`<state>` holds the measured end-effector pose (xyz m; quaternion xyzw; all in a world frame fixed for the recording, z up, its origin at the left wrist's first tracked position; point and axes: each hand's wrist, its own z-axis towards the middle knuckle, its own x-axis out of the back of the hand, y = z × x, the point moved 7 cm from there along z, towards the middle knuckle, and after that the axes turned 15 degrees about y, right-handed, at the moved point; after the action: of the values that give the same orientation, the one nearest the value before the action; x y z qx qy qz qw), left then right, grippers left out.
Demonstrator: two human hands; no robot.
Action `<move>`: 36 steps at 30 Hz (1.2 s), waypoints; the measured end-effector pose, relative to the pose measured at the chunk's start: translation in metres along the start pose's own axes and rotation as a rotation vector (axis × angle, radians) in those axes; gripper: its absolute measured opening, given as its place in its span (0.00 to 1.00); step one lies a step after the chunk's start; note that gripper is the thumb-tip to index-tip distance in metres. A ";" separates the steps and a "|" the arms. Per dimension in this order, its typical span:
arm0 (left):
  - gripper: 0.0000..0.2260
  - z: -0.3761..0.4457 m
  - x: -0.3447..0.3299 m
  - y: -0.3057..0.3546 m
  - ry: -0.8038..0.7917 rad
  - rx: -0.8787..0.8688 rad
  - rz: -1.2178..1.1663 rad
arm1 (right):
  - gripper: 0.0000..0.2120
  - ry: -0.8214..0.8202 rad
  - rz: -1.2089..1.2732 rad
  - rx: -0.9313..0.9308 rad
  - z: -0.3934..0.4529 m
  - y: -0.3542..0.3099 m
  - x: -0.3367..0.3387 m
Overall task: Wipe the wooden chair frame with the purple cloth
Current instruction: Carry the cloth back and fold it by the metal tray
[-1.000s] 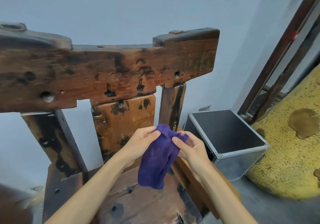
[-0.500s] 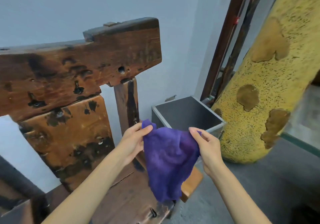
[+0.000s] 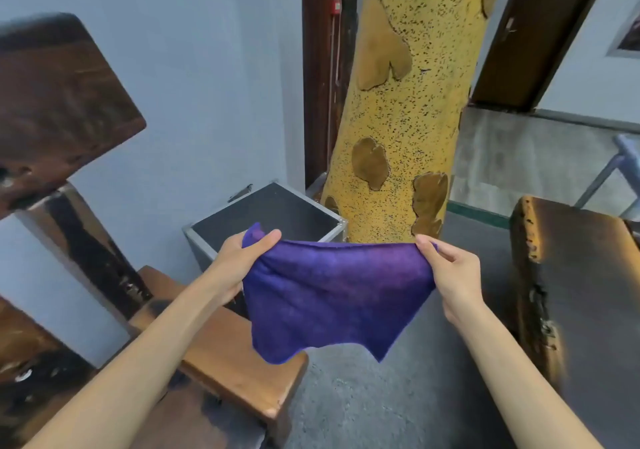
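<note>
The purple cloth [image 3: 337,296] hangs spread out in the air between both hands, its top edge pulled nearly straight and its lower edge drooping in two points above the grey floor [image 3: 363,410]. The left hand [image 3: 239,261] pinches the cloth's left top corner between thumb and curled fingers, a bit of cloth poking up above the thumb. The right hand [image 3: 450,268] pinches the right top corner the same way, fingers folded. The cloth touches nothing else; its lower left point hangs in front of the chair [image 3: 228,355] arm's end. The chair stands at left, its dark backrest blurred. Behind the cloth sit a black box [image 3: 270,213] with metal edges and a yellow speckled column [image 3: 408,109]. A dark wooden slab [image 3: 581,292] stands at right
</note>
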<state>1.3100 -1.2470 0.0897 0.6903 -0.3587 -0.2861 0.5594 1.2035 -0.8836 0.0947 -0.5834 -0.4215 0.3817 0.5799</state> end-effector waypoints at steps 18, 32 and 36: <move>0.08 0.120 -0.333 -0.058 -0.140 0.182 0.053 | 0.04 0.324 0.048 -0.366 0.199 0.067 0.092; 0.11 0.191 -0.595 -0.026 -0.666 -0.260 0.297 | 0.05 0.402 -0.105 -0.230 0.378 0.055 0.030; 0.12 0.213 -0.661 -0.019 -0.865 -0.319 0.333 | 0.07 0.416 -0.192 -0.151 0.425 0.046 0.044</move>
<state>0.7607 -0.8270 0.0222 0.3470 -0.6155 -0.5047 0.4960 0.8244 -0.6903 0.0358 -0.6485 -0.3740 0.1638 0.6424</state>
